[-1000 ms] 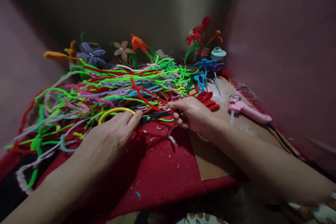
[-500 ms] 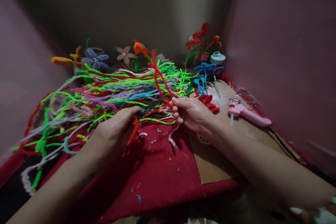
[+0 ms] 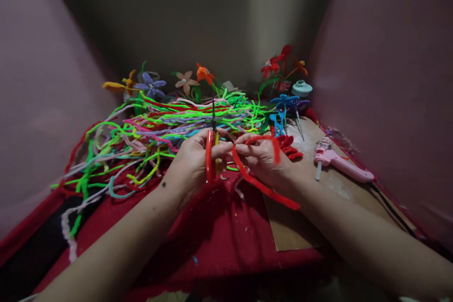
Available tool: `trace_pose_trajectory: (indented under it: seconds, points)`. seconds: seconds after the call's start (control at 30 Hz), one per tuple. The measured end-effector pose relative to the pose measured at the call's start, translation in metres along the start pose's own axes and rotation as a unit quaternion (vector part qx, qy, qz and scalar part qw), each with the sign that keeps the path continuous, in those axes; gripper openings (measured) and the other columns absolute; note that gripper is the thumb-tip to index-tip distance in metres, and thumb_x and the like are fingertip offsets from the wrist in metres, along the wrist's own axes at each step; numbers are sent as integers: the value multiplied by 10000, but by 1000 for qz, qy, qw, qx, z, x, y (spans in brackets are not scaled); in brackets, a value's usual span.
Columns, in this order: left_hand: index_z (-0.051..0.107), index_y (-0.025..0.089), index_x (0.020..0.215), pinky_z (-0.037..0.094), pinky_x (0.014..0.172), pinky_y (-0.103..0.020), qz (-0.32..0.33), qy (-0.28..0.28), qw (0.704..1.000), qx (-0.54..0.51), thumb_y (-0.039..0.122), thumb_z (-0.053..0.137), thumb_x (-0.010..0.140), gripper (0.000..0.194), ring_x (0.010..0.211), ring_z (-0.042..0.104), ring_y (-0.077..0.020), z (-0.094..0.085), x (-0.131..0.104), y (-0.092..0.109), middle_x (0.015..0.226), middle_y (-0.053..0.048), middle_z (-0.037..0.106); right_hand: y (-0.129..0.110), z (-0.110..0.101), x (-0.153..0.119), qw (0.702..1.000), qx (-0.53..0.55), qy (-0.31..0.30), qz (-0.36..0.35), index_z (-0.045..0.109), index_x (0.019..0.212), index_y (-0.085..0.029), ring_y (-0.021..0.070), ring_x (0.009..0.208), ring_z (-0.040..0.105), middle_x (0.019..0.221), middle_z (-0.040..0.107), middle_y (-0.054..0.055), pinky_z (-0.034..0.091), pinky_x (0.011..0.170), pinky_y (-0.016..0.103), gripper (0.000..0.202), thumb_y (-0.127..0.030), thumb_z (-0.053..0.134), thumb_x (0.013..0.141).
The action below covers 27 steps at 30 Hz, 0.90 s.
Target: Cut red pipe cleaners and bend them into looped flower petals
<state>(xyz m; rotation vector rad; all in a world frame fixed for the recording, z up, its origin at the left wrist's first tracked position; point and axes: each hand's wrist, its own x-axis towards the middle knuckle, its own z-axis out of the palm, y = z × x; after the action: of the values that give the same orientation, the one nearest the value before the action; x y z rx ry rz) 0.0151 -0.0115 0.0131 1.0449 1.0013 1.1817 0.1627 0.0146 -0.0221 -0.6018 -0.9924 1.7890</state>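
My left hand is closed around a pair of scissors with red and yellow handles, the dark blades pointing up and away. Close beside it, the fingertips of my right hand pinch a red pipe cleaner. One end of it curls over the back of that hand, and the other hangs toward the right forearm. The left fingertips meet the right ones near the pinched spot; whether they also grip the pipe cleaner I cannot tell. Behind both hands lies a heap of coloured pipe cleaners.
Right of the hands, a pink glue gun lies on a brown board. Red loops and blue flowers sit at the board's far edge. Finished flowers and a pale blue bottle stand along the back. Red cloth covers the table.
My hands have come together. The scissors have turned upright in my left hand, and the red pipe cleaner, which stood up from my right hand, now drapes down over it.
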Motion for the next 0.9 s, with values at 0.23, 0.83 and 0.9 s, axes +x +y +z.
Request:
trace_pose_trajectory:
  seconds: [0.23, 0.83, 0.9]
  points:
    - [598, 161, 927, 437, 464, -173, -59, -28, 997, -33, 118, 757, 580, 384, 465, 543, -67, -3, -1, -5, 626, 33, 599, 0, 5, -3, 996, -50, 23, -74, 610, 684, -135, 88, 566, 579, 637, 629, -11, 471, 573, 221, 111, -151, 711, 640]
    - [621, 169, 880, 482, 535, -206, -51, -40, 998, -21, 119, 774, 565, 354, 520, 578, -92, -4, -4, -5, 646, 17, 615, -1, 6, -4, 1000, 26, -14, 7, 575, 659, -148, 84, 499, 536, 603, 600, -15, 409, 460, 200, 171, -115, 718, 571]
    - [611, 156, 810, 480, 522, -192, -66, -42, 997, -28, 110, 767, 566, 293, 515, 574, -87, -6, -5, -6, 621, 24, 599, -2, 10, -6, 999, 5, -4, -36, 572, 622, -147, 85, 545, 540, 633, 594, -18, 418, 503, 212, 160, -93, 712, 567]
